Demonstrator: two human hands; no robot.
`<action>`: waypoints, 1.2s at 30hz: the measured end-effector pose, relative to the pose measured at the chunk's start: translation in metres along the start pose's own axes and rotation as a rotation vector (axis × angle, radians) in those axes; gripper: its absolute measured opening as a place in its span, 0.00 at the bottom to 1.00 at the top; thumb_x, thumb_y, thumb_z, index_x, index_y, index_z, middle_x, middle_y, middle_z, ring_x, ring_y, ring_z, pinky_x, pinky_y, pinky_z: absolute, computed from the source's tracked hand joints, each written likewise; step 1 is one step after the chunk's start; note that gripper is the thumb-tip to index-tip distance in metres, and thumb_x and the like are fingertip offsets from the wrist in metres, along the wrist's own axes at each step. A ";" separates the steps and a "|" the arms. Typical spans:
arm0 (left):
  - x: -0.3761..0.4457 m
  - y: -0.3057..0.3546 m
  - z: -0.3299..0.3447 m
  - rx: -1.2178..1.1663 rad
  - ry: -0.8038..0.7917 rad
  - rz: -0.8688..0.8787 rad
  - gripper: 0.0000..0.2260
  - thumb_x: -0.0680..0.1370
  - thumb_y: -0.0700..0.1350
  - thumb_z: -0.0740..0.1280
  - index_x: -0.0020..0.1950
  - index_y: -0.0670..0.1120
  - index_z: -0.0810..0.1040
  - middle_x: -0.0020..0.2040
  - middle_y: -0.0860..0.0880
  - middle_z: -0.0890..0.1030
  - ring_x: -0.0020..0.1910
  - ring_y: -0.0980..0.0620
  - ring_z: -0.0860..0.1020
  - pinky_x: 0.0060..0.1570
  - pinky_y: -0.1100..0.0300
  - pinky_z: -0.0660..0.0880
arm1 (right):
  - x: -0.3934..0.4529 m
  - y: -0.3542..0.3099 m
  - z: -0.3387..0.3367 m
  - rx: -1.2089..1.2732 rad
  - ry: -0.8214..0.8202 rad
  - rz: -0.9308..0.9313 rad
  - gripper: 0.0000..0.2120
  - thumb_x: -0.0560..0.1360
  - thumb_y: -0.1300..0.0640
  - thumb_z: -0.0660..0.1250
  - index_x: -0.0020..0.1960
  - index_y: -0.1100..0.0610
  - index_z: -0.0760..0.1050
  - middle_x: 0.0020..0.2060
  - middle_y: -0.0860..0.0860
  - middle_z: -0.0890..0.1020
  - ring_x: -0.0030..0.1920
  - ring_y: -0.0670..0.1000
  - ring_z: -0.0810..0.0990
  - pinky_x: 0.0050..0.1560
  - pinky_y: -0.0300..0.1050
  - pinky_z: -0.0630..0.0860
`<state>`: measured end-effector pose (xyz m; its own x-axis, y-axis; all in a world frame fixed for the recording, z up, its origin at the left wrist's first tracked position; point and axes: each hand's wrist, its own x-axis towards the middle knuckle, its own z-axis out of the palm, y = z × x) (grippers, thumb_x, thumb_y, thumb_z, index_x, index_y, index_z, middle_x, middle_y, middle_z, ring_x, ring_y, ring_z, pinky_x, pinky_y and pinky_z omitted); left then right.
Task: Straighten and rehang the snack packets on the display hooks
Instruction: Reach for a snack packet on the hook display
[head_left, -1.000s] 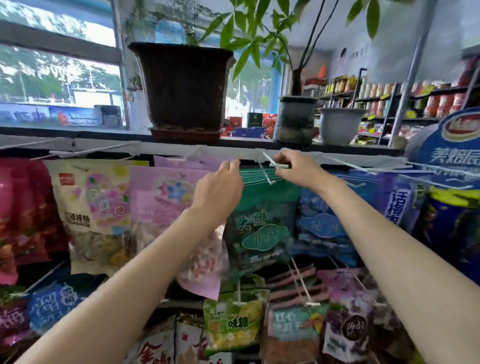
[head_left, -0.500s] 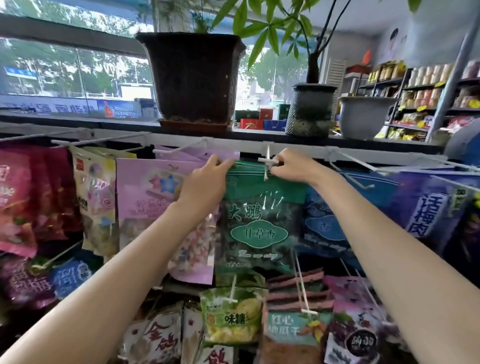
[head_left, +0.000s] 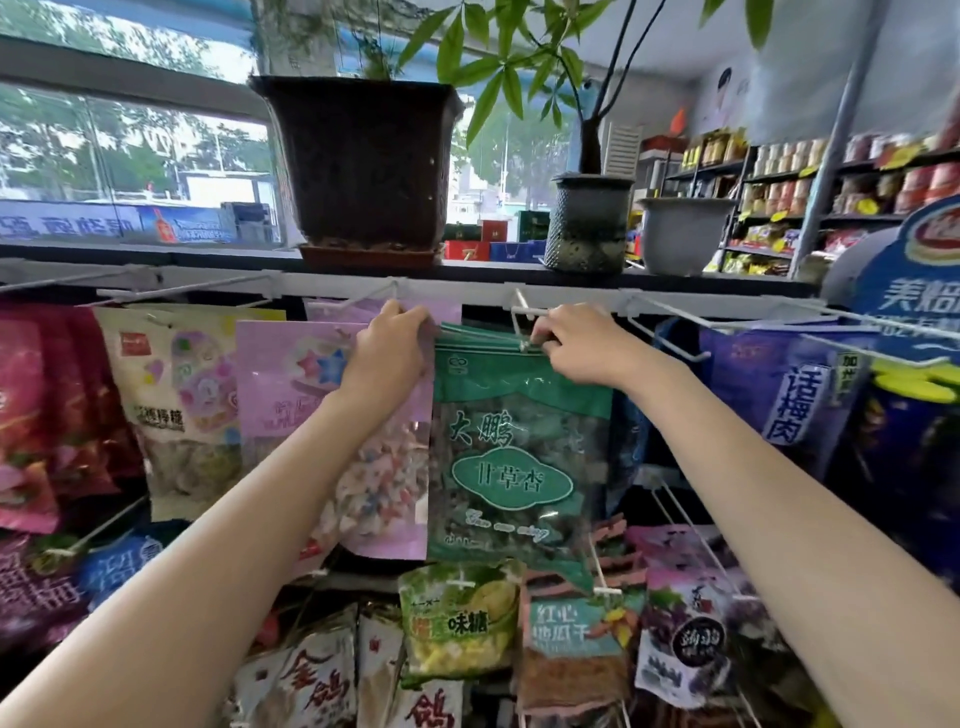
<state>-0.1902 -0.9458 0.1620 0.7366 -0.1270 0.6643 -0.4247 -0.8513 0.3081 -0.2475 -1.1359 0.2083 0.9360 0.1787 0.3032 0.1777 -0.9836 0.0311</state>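
Under the shop shelf with plant pots (head_left: 363, 166), I am pinching the green packet (head_left: 519, 457) top with my left hand (head_left: 387, 353), while my right hand (head_left: 582, 348) is pinching it at the hook (head_left: 524, 325), keeping the hole aligned, I think.

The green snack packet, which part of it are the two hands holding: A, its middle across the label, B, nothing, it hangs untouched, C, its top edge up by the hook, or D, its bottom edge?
C: the left hand pinches the top left corner of the green snack packet and the right hand grips its top edge at the white hook, while the label and bottom edge hang free.
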 end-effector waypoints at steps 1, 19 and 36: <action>0.000 -0.002 -0.001 -0.020 0.003 0.001 0.13 0.76 0.32 0.58 0.56 0.41 0.77 0.53 0.41 0.73 0.52 0.39 0.75 0.46 0.52 0.68 | -0.001 -0.001 -0.001 -0.010 -0.003 0.009 0.17 0.77 0.65 0.57 0.63 0.58 0.74 0.63 0.54 0.75 0.63 0.56 0.72 0.62 0.49 0.64; -0.070 -0.022 -0.023 -0.250 0.314 0.274 0.12 0.73 0.33 0.61 0.56 0.38 0.72 0.56 0.40 0.72 0.29 0.47 0.75 0.23 0.64 0.65 | -0.063 -0.029 0.062 0.225 0.915 0.017 0.10 0.69 0.69 0.55 0.48 0.63 0.72 0.45 0.59 0.74 0.48 0.52 0.69 0.50 0.41 0.66; -0.163 -0.110 -0.013 -1.057 -0.265 -0.787 0.10 0.81 0.46 0.57 0.60 0.44 0.64 0.48 0.44 0.78 0.30 0.54 0.82 0.30 0.64 0.78 | -0.047 -0.121 0.138 0.446 -0.288 0.294 0.11 0.78 0.58 0.59 0.54 0.65 0.73 0.49 0.59 0.79 0.50 0.59 0.79 0.44 0.44 0.74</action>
<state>-0.2703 -0.8253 0.0290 0.9989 0.0140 -0.0451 0.0445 0.0402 0.9982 -0.2712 -1.0222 0.0585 0.9987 -0.0381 -0.0338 -0.0491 -0.8985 -0.4362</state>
